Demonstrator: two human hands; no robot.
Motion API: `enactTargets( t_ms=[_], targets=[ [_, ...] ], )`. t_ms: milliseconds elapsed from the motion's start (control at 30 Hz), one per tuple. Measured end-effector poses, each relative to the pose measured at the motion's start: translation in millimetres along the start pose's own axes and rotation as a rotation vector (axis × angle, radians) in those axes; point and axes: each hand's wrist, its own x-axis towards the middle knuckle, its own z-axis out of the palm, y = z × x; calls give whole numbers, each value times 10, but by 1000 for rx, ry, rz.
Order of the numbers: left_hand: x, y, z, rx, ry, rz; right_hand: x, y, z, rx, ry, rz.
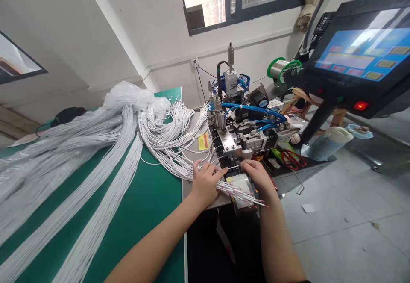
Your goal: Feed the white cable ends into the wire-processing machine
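My left hand (205, 183) rests at the front of a small metal machine (243, 133), fingers curled over a fan of thin white wires with red tips (243, 195). My right hand (256, 174) is just beside it, pinching a single white wire (233, 168) that stretches between both hands at the machine's front jaw. The wire fan runs under my right wrist and sticks out toward the lower right.
Big bundles of white wires (96, 146) lie across the green table (153, 197), with a plastic bag behind. Blue air hoses (256, 111), a solder spool (279, 67), red-handled scissors (293, 158) and a touchscreen panel (361, 52) surround the machine. Grey floor lies to the right.
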Motion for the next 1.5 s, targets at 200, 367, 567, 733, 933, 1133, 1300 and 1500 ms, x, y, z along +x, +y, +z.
enactTargets(
  t_ms=[200,367,567,733,933,1133,1300,1500],
  targets=[
    [-21,-22,35,-20,83,-13,-33,67,-17,12,6,-45],
    [-24,-11,46,10,108,-60,-88,103,-72,-122,108,-149],
    [3,31,-9,10,181,-74,-310,-101,-127,-211,84,-271],
    [7,48,-42,-28,235,-77,-520,-348,-153,-384,-161,-528],
    [-7,43,-40,-54,230,-71,-589,-461,-103,-491,-401,-659],
    [-20,26,-21,-49,223,-35,-585,-434,-28,-434,-350,-677],
    [-12,-11,-6,-102,190,41,-560,-401,-38,-391,-287,-604],
    [-17,-59,3,-171,157,131,-508,-310,-5,-330,-48,-446]
  ],
)
